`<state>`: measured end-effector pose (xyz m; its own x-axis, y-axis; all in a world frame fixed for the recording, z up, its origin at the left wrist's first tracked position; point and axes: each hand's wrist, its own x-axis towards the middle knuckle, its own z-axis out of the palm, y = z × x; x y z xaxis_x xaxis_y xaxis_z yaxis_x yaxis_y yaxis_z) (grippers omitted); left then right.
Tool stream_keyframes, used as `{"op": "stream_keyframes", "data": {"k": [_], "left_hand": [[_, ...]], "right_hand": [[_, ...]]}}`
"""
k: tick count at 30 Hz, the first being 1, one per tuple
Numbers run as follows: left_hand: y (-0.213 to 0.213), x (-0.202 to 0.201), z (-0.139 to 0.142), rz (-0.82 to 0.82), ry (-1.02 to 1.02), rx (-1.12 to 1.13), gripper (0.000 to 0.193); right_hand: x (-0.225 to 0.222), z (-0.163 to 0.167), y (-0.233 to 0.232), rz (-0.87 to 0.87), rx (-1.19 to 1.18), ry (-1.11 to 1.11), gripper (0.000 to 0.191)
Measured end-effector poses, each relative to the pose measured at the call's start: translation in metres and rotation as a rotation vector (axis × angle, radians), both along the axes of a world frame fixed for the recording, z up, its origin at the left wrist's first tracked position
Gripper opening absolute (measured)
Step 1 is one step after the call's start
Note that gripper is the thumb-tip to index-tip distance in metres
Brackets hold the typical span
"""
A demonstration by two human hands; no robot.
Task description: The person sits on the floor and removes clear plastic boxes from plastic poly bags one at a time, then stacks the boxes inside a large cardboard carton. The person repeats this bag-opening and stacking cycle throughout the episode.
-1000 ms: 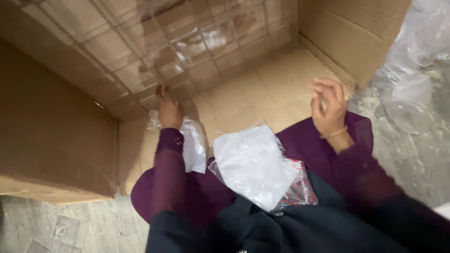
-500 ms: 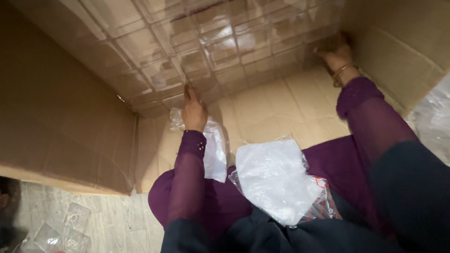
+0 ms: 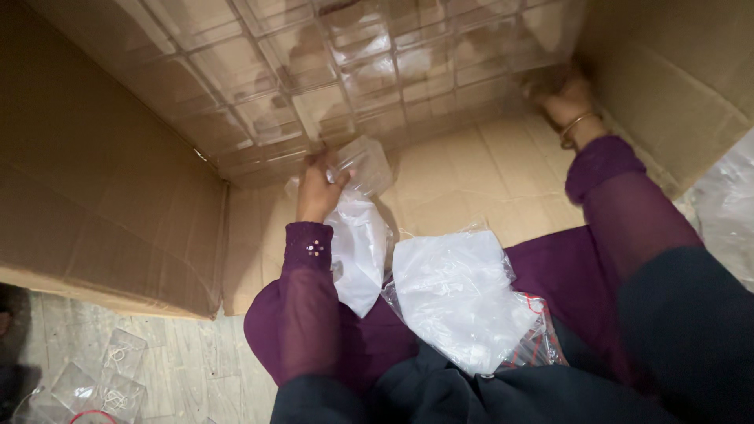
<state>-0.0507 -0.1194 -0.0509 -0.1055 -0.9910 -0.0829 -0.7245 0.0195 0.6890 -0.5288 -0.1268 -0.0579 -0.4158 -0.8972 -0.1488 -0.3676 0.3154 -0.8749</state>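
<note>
Left hand (image 3: pixel 318 188) grips a clear plastic bag (image 3: pixel 357 228) over the lap. Right hand (image 3: pixel 561 94), blurred, grip unclear, reaches the clear trays (image 3: pixel 330 71) in the cardboard box (image 3: pixel 94 196). Hold bag mouth open, lift trays squarely.

The right hand (image 3: pixel 567 100) has moved a long way: one second ago it lay low on the cardboard box floor (image 3: pixel 471 177) at about 3 o'clock, and now it reaches up to 1 o'clock, touching the stacked clear plastic trays (image 3: pixel 330 71). The left hand (image 3: pixel 318 188) before rested flat near the trays; now it has closed its fingers on a clear plastic bag (image 3: pixel 357 228) and lifts its top part. The white bag on the lap (image 3: pixel 455 294) sits lower, toward 6 o'clock.
</note>
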Motion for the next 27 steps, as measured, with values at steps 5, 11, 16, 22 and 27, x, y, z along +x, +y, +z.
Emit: {"op": "stream_keyframes", "data": {"k": [5,11,16,22,27], "left_hand": [[-0.003,-0.015,-0.02,-0.014,0.325,0.209,0.064],[-0.005,-0.035,-0.051,-0.192,0.102,-0.257,0.071],[-0.002,-0.04,-0.066,-0.171,0.304,-0.171,0.092],[-0.006,-0.045,-0.071,-0.041,0.325,0.019,0.085],[-0.012,-0.046,-0.074,-0.117,0.305,-0.147,0.077]], "right_hand": [[-0.012,-0.004,-0.003,0.135,-0.14,-0.013,0.076],[-0.005,-0.009,0.011,-0.043,-0.006,0.198,0.081],[0.006,-0.006,0.016,-0.111,0.008,0.33,0.075],[0.023,0.035,0.051,-0.08,-0.001,0.316,0.076],[0.062,0.061,0.083,-0.105,0.208,0.047,0.075]]}}
